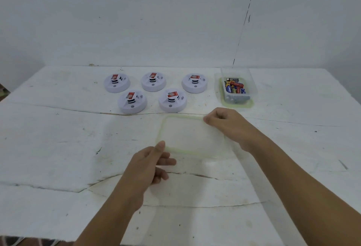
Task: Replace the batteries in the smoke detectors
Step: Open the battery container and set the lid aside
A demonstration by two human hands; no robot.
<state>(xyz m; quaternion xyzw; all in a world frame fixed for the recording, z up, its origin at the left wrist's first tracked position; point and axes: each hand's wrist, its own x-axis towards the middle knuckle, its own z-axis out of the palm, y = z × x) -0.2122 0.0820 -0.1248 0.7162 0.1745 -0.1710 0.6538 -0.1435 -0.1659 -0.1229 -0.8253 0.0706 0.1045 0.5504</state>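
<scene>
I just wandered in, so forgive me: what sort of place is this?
Probably a plain makeshift workbench rather than a home: a cracked white table against a bare wall, five smoke detectors laid out in rows, and a clear tub of batteries.

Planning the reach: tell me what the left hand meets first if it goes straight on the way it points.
Probably the nearer right smoke detector: the left hand, pinching the clear lid, points up-right across it. Depth is unclear.

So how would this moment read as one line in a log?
left hand: grips lid near corner | right hand: pinches far corner | five smoke detectors: untouched | battery container: open
</scene>
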